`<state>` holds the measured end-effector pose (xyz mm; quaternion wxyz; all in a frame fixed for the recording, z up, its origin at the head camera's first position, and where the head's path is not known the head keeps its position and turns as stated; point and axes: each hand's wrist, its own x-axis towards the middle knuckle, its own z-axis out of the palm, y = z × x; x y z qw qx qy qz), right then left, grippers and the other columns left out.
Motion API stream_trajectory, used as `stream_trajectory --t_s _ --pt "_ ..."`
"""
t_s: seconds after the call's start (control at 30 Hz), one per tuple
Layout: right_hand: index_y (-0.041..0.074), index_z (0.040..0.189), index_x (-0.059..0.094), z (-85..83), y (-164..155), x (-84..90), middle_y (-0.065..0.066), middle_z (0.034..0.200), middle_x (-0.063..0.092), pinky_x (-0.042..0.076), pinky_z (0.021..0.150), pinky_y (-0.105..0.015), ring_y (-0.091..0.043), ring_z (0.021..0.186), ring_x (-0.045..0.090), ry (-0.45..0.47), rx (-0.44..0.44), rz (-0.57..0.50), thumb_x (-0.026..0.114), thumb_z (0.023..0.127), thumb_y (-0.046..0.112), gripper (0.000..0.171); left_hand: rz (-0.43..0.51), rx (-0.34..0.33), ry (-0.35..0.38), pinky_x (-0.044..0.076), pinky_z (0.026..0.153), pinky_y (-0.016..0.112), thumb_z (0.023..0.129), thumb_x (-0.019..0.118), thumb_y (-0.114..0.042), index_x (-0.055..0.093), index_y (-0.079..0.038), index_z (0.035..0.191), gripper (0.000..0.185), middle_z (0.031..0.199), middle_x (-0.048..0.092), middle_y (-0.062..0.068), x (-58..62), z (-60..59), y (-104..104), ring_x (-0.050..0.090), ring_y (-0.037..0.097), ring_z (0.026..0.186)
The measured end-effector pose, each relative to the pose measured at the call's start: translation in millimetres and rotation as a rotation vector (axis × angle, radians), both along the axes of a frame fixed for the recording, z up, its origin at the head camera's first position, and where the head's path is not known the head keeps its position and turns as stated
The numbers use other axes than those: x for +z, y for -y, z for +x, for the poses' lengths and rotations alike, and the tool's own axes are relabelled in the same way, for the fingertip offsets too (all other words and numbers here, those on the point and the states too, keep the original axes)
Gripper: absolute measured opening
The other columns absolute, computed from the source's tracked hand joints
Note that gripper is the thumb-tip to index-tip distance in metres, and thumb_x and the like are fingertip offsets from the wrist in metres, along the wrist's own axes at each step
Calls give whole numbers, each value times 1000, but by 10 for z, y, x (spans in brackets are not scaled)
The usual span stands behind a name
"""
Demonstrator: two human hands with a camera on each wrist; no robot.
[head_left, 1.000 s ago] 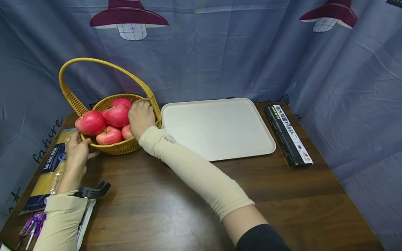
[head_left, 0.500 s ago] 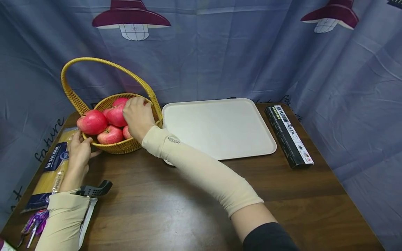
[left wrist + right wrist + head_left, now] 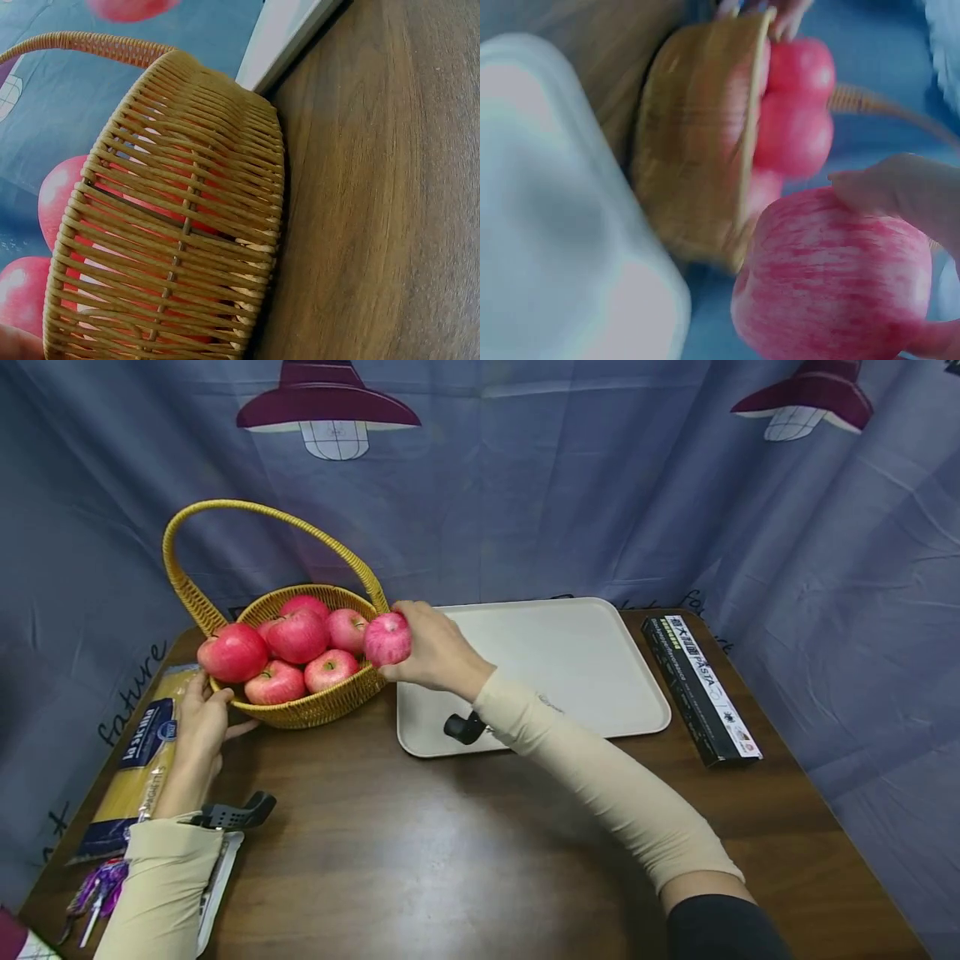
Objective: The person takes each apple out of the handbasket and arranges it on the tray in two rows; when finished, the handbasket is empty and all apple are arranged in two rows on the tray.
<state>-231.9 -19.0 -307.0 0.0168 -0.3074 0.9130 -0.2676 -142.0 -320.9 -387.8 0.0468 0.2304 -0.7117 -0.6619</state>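
Note:
A woven yellow basket [image 3: 315, 710] [image 3: 172, 225] [image 3: 694, 157] with a tall handle holds several red apples [image 3: 298, 637] at the table's back left. My right hand [image 3: 431, 652] grips one red apple [image 3: 387, 639] [image 3: 840, 277] just past the basket's right rim, above the left edge of the cream tray [image 3: 555, 668] [image 3: 547, 225]. My left hand [image 3: 198, 722] rests against the basket's front left side, fingers touching the rim below an apple [image 3: 233, 653] that sits on the edge.
A packet of spaghetti [image 3: 135, 760] lies at the left table edge, a black pasta box [image 3: 701, 685] right of the tray. A grey-blue curtain hangs behind. Small items, one with a purple handle [image 3: 93, 889], lie at the front left. Bare brown table [image 3: 450, 860] fills the front.
My right hand has lifted one apple out of the basket and carried it rightward past the rim, toward the tray. The left hand stays at the basket.

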Motion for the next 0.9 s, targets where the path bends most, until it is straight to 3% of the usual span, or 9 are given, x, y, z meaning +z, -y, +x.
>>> stream_trajectory --t_s 0.2,0.43,0.67,0.9 --pt "7 145 46 -322 -481 -159 -12 139 58 53 106 -43 -28 125 58 135 -146 -106 86 74 34 86 48 -31 -24 61 60 19 104 24 -12 0 -27 163 65 171 -3 5 -20 -27 3 16 31 155" --pt "7 142 48 -651 -533 -422 -13 138 59 54 105 -41 -28 123 59 237 -245 -251 85 76 31 80 88 -51 -40 62 60 20 104 24 -11 4 -30 163 65 171 -1 4 -50 -5 42 19 28 154" --pt "8 145 46 -893 -373 -594 -12 142 57 50 111 -42 -30 130 54 186 -301 -260 85 76 30 82 99 -48 -49 62 60 20 104 23 -11 6 -32 162 64 171 -1 3 -45 -14 32 17 30 155" --pt "14 150 42 -1060 -202 -887 -10 152 49 42 118 -45 -29 139 47 126 -352 -272 85 77 26 86 92 -47 -26 62 59 20 104 23 -12 2 -33 162 65 171 -4 2 -58 1 34 13 31 156"
